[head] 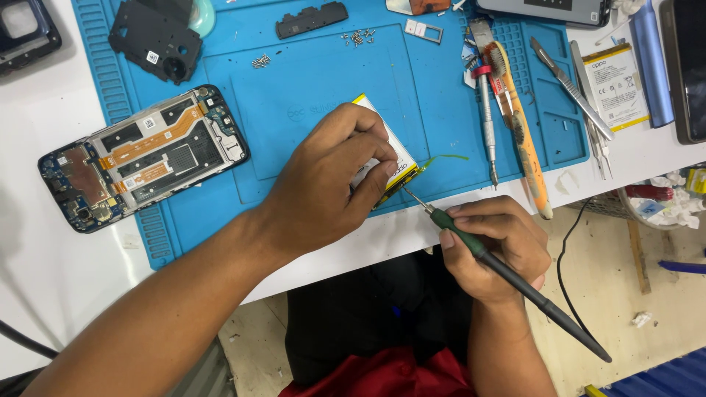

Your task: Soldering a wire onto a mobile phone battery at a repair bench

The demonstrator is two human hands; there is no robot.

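- Blue, ribbed silicone makes up the work mat (309, 95) on the white counter (44, 242); its upper edge is cut off by the frame.
- White and yellow, flat and rectangular, the phone battery (393, 151) lies near the mat's front edge — the left hand (323, 184) covers most of it, thumb and fingers pinching its near corner.
- Right hand (496, 246) is closed around a slim soldering-iron-like tool (507, 272) with a green grip and dark handle; its fine metal tip (413, 197) meets the battery's lower edge just beside the left thumb. Whether it touches is hard to make out.
- Opened phone (143, 158) lies at the mat's left edge, back removed, showing orange flex strips and dark metal shields — well apart from both hands.
- Black plastic cover (158, 37) and a narrow black bracket (311, 18) sit at the mat's top, with small heaps of tiny screws (358, 37) too small to count.
- To the right lie a metal screwdriver (487, 121), an orange-handled brush (522, 140), tweezers (581, 95) and a second battery (614, 84), partly overlapped by the tweezers.
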